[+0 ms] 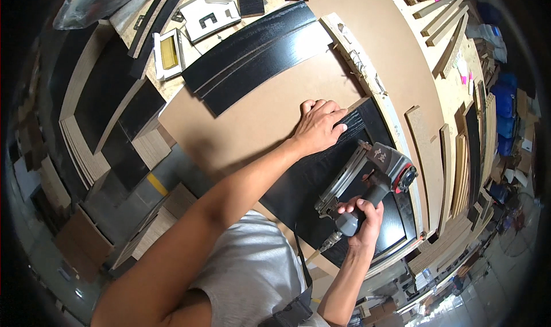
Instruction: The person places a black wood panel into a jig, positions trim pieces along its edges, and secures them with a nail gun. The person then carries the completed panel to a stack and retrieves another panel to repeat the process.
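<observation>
My right hand [365, 219] is closed round the handle of a grey pneumatic nail gun [385, 165] with a red ring on its head and a silver magazine. An air hose fitting [331, 241] joins the base of its handle. The gun is over a black wood-grain panel [313, 177], near a pale wooden strip [396, 132] along the panel's right side. Farther off, my left hand [319, 125] rests at the panel's far end, its fingers bent and closed on that edge, thumb toward the black face. The gun's nose tip is hard to make out.
Black boards [258, 57] lie ahead on a brown sheet [229, 134]. White trays [208, 14] sit at the far left. Wooden strips [445, 177] line the right side. Stacked curved panels [86, 149] stand on the left. Blue bags [505, 111] are at the far right.
</observation>
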Tool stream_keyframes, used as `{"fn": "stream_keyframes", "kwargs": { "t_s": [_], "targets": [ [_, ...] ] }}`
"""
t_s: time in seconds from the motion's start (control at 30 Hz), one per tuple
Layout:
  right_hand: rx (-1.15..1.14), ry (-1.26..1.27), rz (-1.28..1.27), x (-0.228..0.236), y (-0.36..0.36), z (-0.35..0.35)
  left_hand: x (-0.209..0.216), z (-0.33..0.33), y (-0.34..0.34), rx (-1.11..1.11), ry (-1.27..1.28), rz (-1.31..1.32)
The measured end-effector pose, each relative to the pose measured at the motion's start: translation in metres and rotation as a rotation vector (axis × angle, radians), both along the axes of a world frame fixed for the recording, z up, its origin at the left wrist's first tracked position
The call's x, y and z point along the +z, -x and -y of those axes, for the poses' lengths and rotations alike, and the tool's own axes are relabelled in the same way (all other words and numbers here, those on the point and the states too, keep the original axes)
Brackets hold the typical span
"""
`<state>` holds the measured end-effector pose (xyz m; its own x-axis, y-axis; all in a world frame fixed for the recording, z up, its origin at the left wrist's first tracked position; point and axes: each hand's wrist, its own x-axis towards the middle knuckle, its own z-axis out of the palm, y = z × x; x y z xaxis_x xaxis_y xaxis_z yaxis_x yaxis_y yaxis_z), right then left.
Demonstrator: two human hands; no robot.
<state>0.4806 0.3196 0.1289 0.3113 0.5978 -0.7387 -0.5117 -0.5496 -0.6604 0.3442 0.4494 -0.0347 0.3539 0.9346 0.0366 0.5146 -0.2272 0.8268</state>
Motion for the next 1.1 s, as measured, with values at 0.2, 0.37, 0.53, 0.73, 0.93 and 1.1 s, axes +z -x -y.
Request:
{"fn": "stream_keyframes", "kwargs": {
  "t_s": [0.2, 0.37, 0.53, 0.73, 0.93, 1.1],
  "targets": [
    [0.048, 0.042, -0.037, -0.008, 0.001, -0.012, -0.001, 0.000, -0.001, 0.001, 0.010, 0.002],
    [0.037, 0.017, -0.027, -0.005, 0.000, -0.012, 0.002, -0.002, 0.000, 0.004, 0.016, 0.028],
    [0.044, 0.045, 0.002, -0.007, 0.003, -0.016, 0.001, -0.002, 0.000, 0.006, 0.000, 0.013],
    [0.026, 0.036, -0.014, -0.002, 0.003, -0.015, -0.001, -0.002, -0.001, -0.008, 0.010, 0.009],
    [0.071, 0.028, 0.037, -0.001, 0.000, -0.021, -0.001, -0.001, 0.001, -0.012, -0.006, -0.006],
    [0.119, 0.004, 0.043, 0.002, 0.000, -0.035, 0.000, -0.002, -0.002, 0.000, -0.019, -0.010]
  ]
}}
